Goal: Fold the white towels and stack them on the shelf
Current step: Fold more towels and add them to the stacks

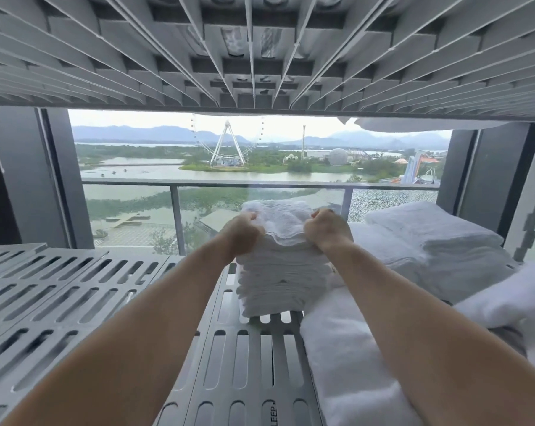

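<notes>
**Both hands gripping top towel on the shelf stack**

Stack of folded white towels (283, 272) sits on the grey slotted shelf (75, 296), mid-depth, near its right half. Many layers, edges roughly aligned, front face slightly bulged. Top towel (286, 218) is rumpled, not flat; its front edge overhangs the layers below a bit.

Left hand (243, 230) closed on the top towel's left front corner, fingers curled into the cloth. Right hand (326, 226) closed on the right front corner, same pinch grip. Both forearms bare, reaching straight in from the near edge.

Around it: second pile of folded white towels (432, 238) to the right, further back, just beside the stack; can't tell if they touch. Loose white linen (352, 364) lies along the shelf right of the right forearm, running to the near edge. More bunched white fabric (518, 299) at far right.

Upper shelf underside (260, 47), ribbed grey, close overhead; something white hangs over its far edge at right. Behind the shelf: window, glass balcony railing (174, 210), water and a Ferris wheel (227, 142) outside.

Left half of the shelf holds nothing visible.
</notes>
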`<state>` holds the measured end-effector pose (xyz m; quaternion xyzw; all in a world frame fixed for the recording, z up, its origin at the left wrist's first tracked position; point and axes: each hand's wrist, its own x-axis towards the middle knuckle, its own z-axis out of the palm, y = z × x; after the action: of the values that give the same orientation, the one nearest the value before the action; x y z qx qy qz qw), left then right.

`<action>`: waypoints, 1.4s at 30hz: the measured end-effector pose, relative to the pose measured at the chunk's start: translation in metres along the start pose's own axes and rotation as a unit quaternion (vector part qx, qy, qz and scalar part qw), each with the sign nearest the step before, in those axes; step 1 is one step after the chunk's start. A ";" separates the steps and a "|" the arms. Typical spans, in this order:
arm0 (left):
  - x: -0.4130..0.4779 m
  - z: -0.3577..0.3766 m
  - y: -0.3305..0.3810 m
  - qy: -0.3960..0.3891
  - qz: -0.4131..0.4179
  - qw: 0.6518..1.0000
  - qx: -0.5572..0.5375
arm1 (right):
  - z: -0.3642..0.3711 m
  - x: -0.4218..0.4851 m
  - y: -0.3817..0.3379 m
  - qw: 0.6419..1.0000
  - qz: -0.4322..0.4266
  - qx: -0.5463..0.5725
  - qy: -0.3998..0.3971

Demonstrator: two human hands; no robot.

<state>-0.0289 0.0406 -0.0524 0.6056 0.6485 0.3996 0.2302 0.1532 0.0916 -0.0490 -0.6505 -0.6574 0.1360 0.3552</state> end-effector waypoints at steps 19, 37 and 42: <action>-0.033 0.006 -0.033 0.003 0.149 0.968 0.201 | 0.015 -0.026 -0.001 0.994 -0.098 -0.054 -0.003; -0.127 0.057 -0.003 0.102 0.280 0.936 0.189 | -0.059 -0.132 0.050 0.991 0.048 -0.122 -0.017; -0.158 0.078 0.012 0.039 0.197 0.970 0.139 | -0.083 -0.162 0.064 0.987 0.031 -0.152 -0.034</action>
<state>0.0652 -0.0946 -0.1171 0.7313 0.5741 0.3666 0.0353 0.2386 -0.0783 -0.0780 -0.7119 -0.6617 0.0677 0.2254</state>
